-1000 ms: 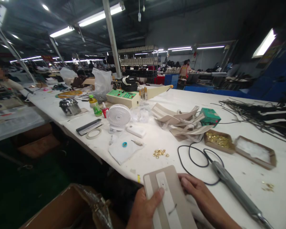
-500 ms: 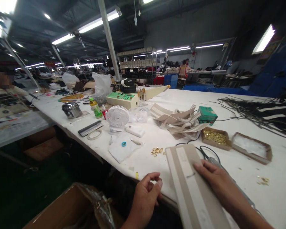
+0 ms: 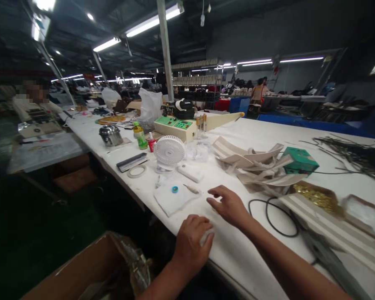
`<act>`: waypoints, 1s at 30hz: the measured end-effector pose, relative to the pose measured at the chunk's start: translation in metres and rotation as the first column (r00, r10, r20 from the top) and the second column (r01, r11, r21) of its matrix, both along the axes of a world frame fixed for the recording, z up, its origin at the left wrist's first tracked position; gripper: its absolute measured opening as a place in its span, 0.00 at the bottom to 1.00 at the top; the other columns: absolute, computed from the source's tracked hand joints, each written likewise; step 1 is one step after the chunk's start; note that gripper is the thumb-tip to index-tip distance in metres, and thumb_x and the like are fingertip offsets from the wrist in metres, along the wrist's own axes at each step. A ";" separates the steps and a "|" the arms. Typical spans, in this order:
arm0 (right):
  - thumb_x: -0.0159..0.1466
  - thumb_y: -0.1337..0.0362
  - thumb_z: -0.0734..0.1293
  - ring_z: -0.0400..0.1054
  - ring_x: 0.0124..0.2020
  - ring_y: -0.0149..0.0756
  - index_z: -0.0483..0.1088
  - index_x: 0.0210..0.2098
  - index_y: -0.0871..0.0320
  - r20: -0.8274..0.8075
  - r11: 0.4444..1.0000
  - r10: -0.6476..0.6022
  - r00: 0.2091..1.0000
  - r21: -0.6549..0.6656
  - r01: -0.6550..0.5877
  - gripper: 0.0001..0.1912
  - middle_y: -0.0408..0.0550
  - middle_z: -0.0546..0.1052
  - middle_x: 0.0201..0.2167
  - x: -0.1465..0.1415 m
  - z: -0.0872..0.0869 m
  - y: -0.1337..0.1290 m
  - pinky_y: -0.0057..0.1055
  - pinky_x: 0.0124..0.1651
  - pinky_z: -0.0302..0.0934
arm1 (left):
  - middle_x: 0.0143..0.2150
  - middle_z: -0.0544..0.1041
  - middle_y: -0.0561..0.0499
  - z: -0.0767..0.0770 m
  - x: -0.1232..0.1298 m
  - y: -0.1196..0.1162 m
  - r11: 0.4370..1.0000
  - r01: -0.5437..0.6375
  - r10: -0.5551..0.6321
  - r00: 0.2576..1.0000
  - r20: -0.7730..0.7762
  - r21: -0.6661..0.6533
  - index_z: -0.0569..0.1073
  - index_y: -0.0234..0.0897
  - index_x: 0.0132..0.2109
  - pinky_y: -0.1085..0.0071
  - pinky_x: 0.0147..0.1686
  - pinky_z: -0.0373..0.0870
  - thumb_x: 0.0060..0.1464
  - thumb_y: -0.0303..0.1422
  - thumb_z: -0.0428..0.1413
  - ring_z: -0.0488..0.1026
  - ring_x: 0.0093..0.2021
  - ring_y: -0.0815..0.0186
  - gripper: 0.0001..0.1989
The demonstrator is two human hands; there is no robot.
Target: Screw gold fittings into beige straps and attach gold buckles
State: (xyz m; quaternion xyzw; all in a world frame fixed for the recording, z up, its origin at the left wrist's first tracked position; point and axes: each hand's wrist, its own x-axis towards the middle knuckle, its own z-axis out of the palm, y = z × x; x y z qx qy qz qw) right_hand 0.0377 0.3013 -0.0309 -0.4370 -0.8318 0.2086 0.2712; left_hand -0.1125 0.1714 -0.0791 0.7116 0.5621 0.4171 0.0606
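Now that the beige strap [image 3: 337, 227] lies out of both hands beside the box [image 3: 336, 203] of gold bits, the right hand [image 3: 229, 205] is free, fingers spread above the table [image 3: 237, 254], though I can't tell whether the curled left hand [image 3: 192, 241] holds anything.

White table [image 3: 237, 258] with white fan [image 3: 169, 151]

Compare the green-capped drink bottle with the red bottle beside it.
The green-capped drink bottle is taller and wider; the red bottle is smaller. The drink bottle looks yellow and green, while the red bottle has a narrow white top. Both stand upright on the white table.
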 end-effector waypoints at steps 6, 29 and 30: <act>0.65 0.62 0.69 0.75 0.43 0.43 0.80 0.41 0.54 0.193 0.998 0.058 0.979 -0.044 -0.051 0.08 0.51 0.81 0.43 -0.090 -0.036 0.057 0.33 0.43 0.64 | 0.62 0.77 0.41 -0.005 -0.038 0.029 0.991 -0.134 0.131 0.962 -0.240 0.005 0.76 0.38 0.57 0.40 0.69 0.62 0.58 0.28 0.61 0.68 0.67 0.47 0.20; 0.68 0.60 0.65 0.76 0.40 0.42 0.81 0.38 0.52 0.136 0.982 0.186 0.973 -0.057 -0.180 0.11 0.48 0.83 0.38 -0.131 -0.041 0.044 0.33 0.45 0.64 | 0.46 0.79 0.40 -0.027 -0.052 0.039 0.977 -0.189 0.180 0.978 -0.102 -0.095 0.78 0.35 0.44 0.46 0.56 0.73 0.53 0.32 0.64 0.72 0.52 0.47 0.12; 0.67 0.60 0.65 0.76 0.40 0.42 0.81 0.39 0.51 0.141 0.982 0.185 0.973 -0.061 -0.178 0.11 0.48 0.83 0.38 -0.131 -0.039 0.044 0.33 0.45 0.64 | 0.46 0.79 0.40 -0.027 -0.052 0.039 0.977 -0.191 0.181 0.978 -0.102 -0.098 0.78 0.34 0.45 0.46 0.56 0.73 0.53 0.32 0.64 0.72 0.52 0.47 0.12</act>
